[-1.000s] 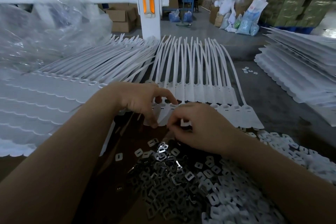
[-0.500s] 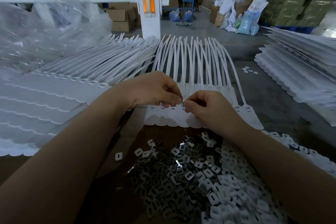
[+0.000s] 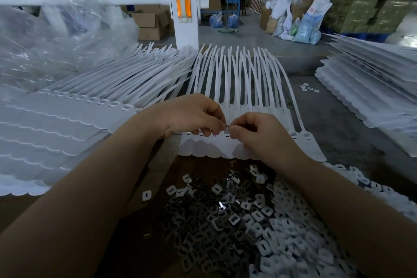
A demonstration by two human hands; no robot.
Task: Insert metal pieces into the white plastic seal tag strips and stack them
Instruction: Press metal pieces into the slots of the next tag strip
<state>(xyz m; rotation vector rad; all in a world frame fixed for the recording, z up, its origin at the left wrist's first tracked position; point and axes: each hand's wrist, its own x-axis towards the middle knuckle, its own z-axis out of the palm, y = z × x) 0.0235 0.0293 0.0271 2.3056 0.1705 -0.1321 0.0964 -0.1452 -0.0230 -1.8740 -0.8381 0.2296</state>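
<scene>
A white seal tag strip (image 3: 204, 149) lies flat in front of me, its tails fanning away toward a white post. My left hand (image 3: 191, 115) and my right hand (image 3: 259, 133) meet just above the strip's row of slots. Between their fingertips they pinch one small shiny metal piece (image 3: 226, 128). A heap of dark metal pieces (image 3: 203, 221) lies on the brown board below my forearms. White plastic caps (image 3: 288, 232) are piled to its right.
Stacks of white strips lie at the left (image 3: 56, 124) and at the far right (image 3: 370, 88). Crumpled clear plastic sheet (image 3: 56, 36) covers the back left. A white post with an orange lamp (image 3: 183, 4) stands behind. A few loose caps (image 3: 309, 89) lie on the grey table.
Both hands rose from the near edge of the strip by the metal heap and came together over the slot row, holding a metal piece between their fingertips.
</scene>
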